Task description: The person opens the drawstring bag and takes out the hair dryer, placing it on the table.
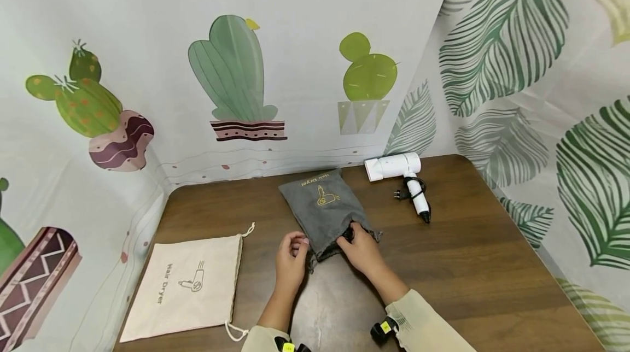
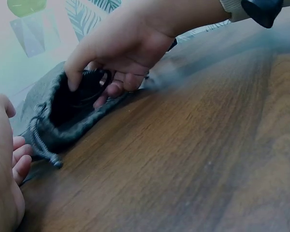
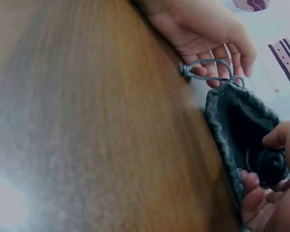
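A grey drawstring bag, printed in yellow with a hair dryer and lettering, lies on the table with its mouth toward me. My right hand reaches into that mouth, thumb on one side and fingers curled on the other. Between them is a dark rounded thing, with a loop of black cord by the fingers; the rest is hidden inside. At the mouth's left corner is my left hand, its fingers loosely bent beside the bag's edge and the grey drawstring.
To the left lies a flat cream drawstring bag with a dryer drawing and white cords. A white hair dryer, its black cord wound round the handle, lies at the back right. Behind the wooden table hangs a printed curtain.
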